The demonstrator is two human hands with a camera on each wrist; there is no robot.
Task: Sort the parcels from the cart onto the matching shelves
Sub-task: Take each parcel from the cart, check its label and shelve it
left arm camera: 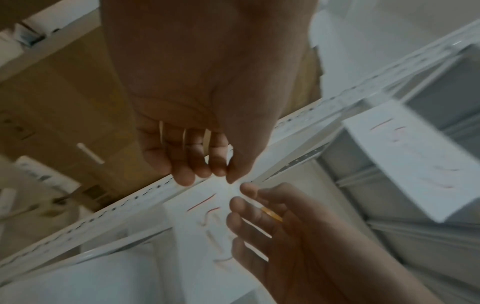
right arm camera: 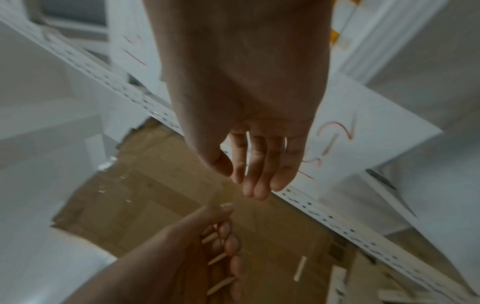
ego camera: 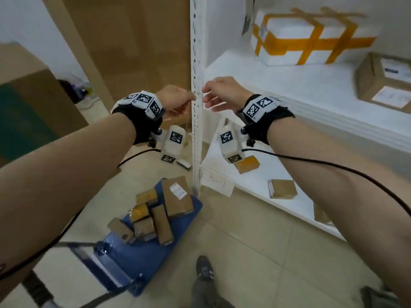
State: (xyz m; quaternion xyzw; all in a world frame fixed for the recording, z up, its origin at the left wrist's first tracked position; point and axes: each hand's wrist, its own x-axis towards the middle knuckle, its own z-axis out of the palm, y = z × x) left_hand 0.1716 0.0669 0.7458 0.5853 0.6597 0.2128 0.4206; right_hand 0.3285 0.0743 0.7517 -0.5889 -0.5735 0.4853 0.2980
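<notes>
Several brown cardboard parcels (ego camera: 176,196) lie piled on the blue cart (ego camera: 155,258) on the floor below me. Both hands are raised against the white perforated shelf post (ego camera: 196,141). My left hand (ego camera: 191,101) has its fingers curled, and thumb and forefinger pinch a thin pale strip (right arm camera: 219,195), which is blurred. My right hand (ego camera: 206,98) faces it from the shelf side with straight, spread fingers, its thumb tip close to the strip's other end. In the left wrist view the fingertips of both hands meet over a white paper label (left arm camera: 205,222) with red writing. Neither hand holds a parcel.
The middle shelf (ego camera: 289,85) carries a white foam box (ego camera: 307,34) bound with orange tape and a labelled cardboard box (ego camera: 384,83). The lower shelf holds small parcels (ego camera: 282,188), with a paper label (ego camera: 216,182) on its edge. A big carton (ego camera: 33,96) stands at the left.
</notes>
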